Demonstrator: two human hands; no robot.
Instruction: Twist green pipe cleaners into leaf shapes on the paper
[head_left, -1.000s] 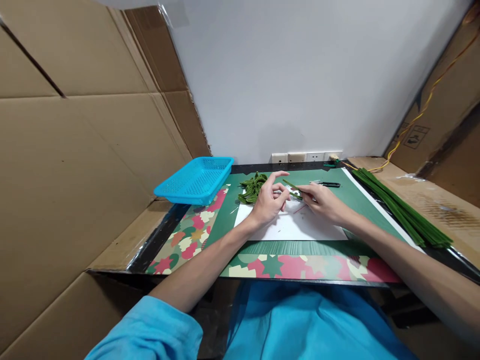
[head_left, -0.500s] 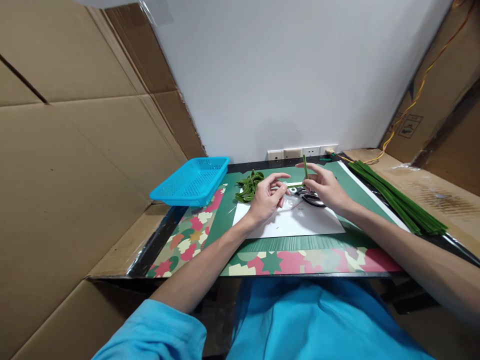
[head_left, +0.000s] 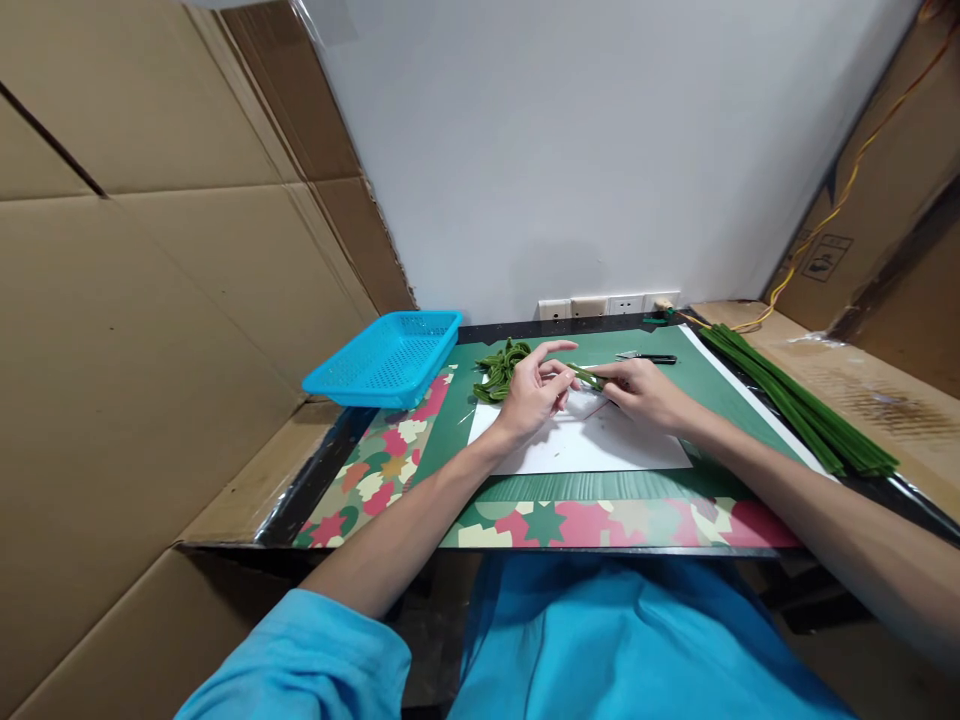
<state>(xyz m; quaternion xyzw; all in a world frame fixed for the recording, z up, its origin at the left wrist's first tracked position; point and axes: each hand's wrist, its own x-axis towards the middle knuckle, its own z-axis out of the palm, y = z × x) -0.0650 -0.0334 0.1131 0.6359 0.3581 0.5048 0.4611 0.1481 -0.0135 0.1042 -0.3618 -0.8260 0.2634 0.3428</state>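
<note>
My left hand [head_left: 534,392] and my right hand [head_left: 637,390] meet over a white sheet [head_left: 581,445] on the green mat [head_left: 675,400]. Between their fingertips lies a short green pipe cleaner [head_left: 587,375], pinched at both ends and held low and nearly flat. My left index finger sticks out straight above the pinch. Just left of my left hand sits a heap of bent green pipe cleaner pieces [head_left: 499,366]. A pair of black-handled scissors [head_left: 651,357] lies on the mat behind my right hand.
A blue plastic basket [head_left: 386,358] stands at the table's left rear corner. A bundle of long green pipe cleaners [head_left: 795,405] lies along the right side. Wall sockets [head_left: 607,304] line the back wall. Cardboard panels [head_left: 150,300] close in left and right.
Half a second ago my right hand held the pipe cleaner's end upright. Now the piece is folded down flat between both hands, which have lowered toward the sheet.
</note>
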